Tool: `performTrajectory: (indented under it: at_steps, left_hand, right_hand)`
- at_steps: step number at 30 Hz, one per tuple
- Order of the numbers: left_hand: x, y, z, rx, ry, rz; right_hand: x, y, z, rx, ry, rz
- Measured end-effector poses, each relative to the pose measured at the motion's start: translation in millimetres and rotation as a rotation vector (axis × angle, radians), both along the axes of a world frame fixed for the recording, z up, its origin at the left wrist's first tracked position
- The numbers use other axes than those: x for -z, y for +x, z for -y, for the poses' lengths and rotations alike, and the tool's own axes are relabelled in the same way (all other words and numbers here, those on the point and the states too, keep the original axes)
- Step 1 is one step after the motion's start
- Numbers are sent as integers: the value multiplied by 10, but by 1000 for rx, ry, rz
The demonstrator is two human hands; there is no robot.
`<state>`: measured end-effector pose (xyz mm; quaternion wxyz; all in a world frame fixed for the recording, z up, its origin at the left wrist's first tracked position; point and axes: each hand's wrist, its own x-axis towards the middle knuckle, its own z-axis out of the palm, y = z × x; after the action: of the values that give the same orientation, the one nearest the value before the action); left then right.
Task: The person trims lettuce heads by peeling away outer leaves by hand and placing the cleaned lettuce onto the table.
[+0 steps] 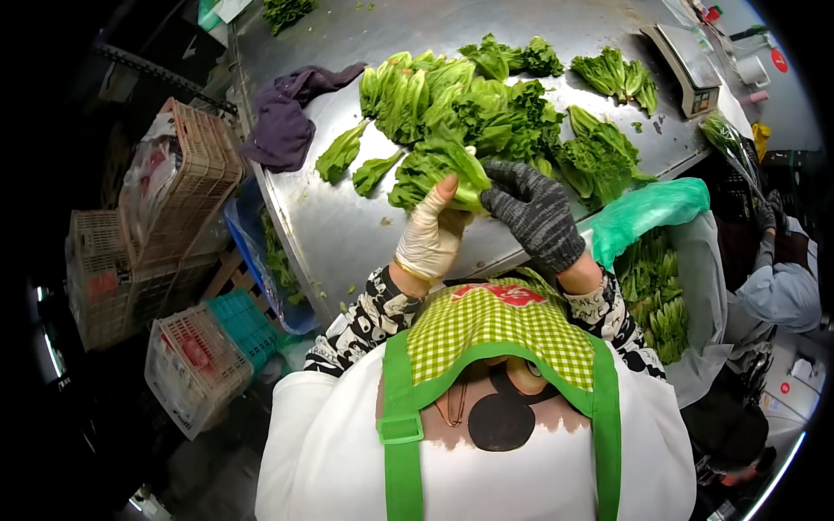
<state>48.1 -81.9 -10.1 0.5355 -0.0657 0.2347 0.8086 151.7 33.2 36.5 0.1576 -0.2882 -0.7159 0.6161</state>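
Note:
My left hand (432, 236), in a cream glove with a bare thumb tip showing, grips a head of lettuce (443, 171) from below. My right hand (539, 208), in a dark grey knit glove, closes its fingers on the right side of the same head, by the pale stem end. Some of those fingertips are hidden behind the leaves. Just beyond lies a heap of green lettuce (426, 91) on the metal table (339, 243). Two loose lettuce leaves (341, 152) rest left of the heap, and more lettuce (599, 156) is to its right.
A dark purple cloth (282, 122) lies at the table's left edge. A scale (685, 65) stands at the far right. To my right is a lined bin of greens (651, 286) with green plastic (656, 213) over its rim. Crates (182, 182) stand left; another person (777, 269) is right.

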Motion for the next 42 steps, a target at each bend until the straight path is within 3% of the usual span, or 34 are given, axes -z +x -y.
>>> performTrajectory:
  at_steps: [2, 6, 7, 8, 10, 11, 14, 15, 19, 22, 23, 26, 27, 30, 31, 32, 34, 36, 38, 40, 42]
  left_hand:
    - [126, -28, 92, -76, -74, -46]
    - [259, -16, 188, -311, -149, -84]
    - [188, -24, 218, -345, -155, -123]
    - [207, -40, 268, -356, -145, -118]
    - [293, -130, 357, -376, -121, -119]
    - [228, -152, 396, -380, -103, -84]
    - [169, -261, 452, -370, -119, 34]
    - [94, -270, 447, -352, -108, 16]
    - [307, -334, 419, -325, -197, 42]
    - [294, -251, 400, -328, -62, 91]
    - [288, -234, 392, -304, -32, 97]
    - [263, -181, 372, -226, 56, 114]
    - [252, -158, 362, -202, 84, 122]
    - [248, -112, 316, -122, 52, 108]
    - [209, -93, 267, -141, 54, 88]
    - [233, -82, 246, -155, 42, 90]
    - [294, -64, 206, -183, 18, 93]
    - [293, -57, 154, -213, -3, 67]
    - [331, -69, 148, -222, -48, 11]
    - [344, -84, 104, -205, -74, 49]
    - [340, -71, 58, -206, -111, 29]
  right_hand:
    - [138, -116, 82, 53, -47, -88]
    - [441, -361, 125, 160, -32, 51]
    - [470, -414, 103, 212, 101, 20]
    - [579, -450, 3, 273, -143, 8]
    - [690, -467, -103, 284, -289, -22]
    - [641, -465, -89, 196, -169, 80]
    - [579, -430, 108, -246, -156, 201]
    - [709, -379, 193, -303, 180, 109]
    - [348, -390, 333, -363, 189, -44]
    - [467, -383, 214, -392, 614, -42]
    - [494, -396, 219, -311, 453, -104]
    - [253, -324, 89, -255, -402, 92]
    - [298, -276, 3, -296, -494, 92]
    - [573, -239, -176, -609, 669, -301]
    - [583, -197, -126, -634, -50, -181]
    - [590, -155, -76, -389, -740, -90]
    - [556, -153, -84, -186, -1420, -47]
    - [684, -105, -122, -333, -789, -106]
    - [728, -76, -166, -379, -409, -108]
    - [678, -39, -246, -352, -290, -58]
    - [462, -78, -256, -187, -358, 60]
